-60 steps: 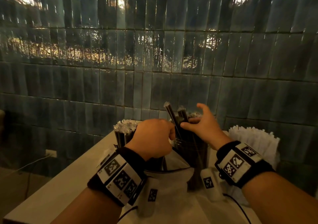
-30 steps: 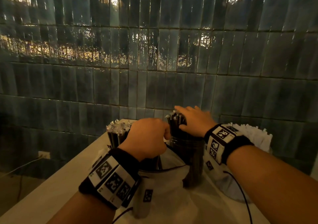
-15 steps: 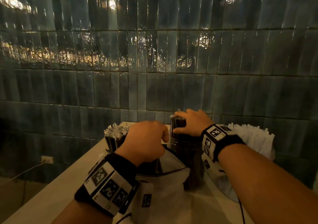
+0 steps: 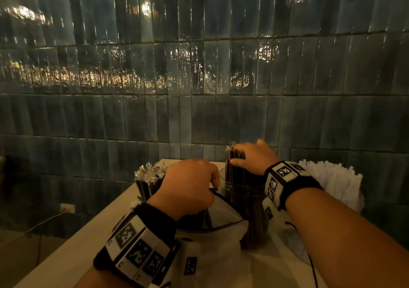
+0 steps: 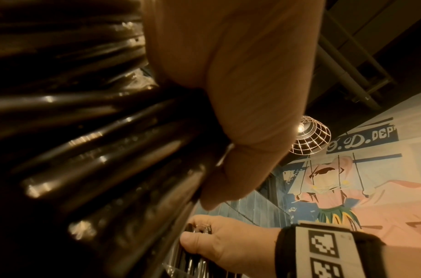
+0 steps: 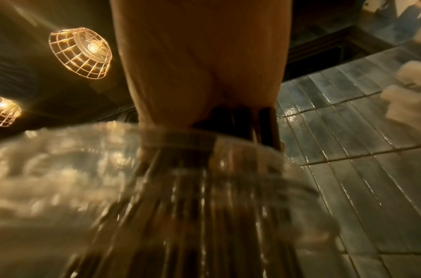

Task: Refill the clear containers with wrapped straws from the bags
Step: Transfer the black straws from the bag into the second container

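Right hand (image 4: pixel 252 158) has dropped from its raised pose and now clasps the tops of the black straws (image 4: pixel 232 172) standing in the clear container (image 4: pixel 243 201). Left hand (image 4: pixel 188 188) fists a straw bundle (image 5: pixel 114 146) in the white bag (image 4: pixel 217 248). Mural lettering (image 5: pixel 371 136) reads "D. DEP". White-wrapped straws (image 4: pixel 332 181) stand to the right, on a pale counter (image 4: pixel 66 254) against a blue tiled wall (image 4: pixel 199 110).

Glossy teal wall tiles (image 4: pixel 199 115) (wire-cage lamps (image 6: pixel 80 52) overhead) behind pale table (image 4: pixel 84 243).

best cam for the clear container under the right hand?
Head view: the clear container shows nearly rim to base, black wrapped straws upright inside, right hand on their tops. Right wrist: only its rim and wall, close and blurred. Left wrist: just the straw tops, container barely visible.
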A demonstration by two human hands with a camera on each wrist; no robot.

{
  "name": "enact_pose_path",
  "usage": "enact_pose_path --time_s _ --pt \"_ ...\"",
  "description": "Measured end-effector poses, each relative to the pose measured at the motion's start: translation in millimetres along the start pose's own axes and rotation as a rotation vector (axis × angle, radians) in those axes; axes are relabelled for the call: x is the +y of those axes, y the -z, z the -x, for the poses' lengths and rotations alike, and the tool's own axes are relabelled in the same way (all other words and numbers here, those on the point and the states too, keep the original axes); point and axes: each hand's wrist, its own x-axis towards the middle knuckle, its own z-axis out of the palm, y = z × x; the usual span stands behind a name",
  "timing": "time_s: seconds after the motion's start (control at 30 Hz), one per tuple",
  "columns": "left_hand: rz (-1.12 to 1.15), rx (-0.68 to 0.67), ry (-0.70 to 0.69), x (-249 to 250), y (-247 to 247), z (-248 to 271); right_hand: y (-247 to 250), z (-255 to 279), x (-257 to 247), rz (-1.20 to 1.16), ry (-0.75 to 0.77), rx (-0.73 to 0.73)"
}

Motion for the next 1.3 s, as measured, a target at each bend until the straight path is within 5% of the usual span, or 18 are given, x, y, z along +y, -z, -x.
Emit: enact_pose_path --time_s 0.33,0.57,0.87,1.07,1.3 --pt "-0.004 -0.007 -0.004 0 1 1 3 7 -1 -0.098 -0.072 0.124" --pt "-0.022 0.020 -0.008 -2 -1 0 3 19 -14 0.093 -0.028 0.182" --pt "-0.034 0.033 -0.021 -2 -4 -2 43 33 -25 0.074 -0.044 -0.015" --pt "-0.007 0.045 -0.022 -2 -3 -2 48 77 -68 -0.420 0.211 0.212" --pt "0.029 0.173 -0.050 -4 -5 6 23 112 -95 -0.937 0.209 -0.166"
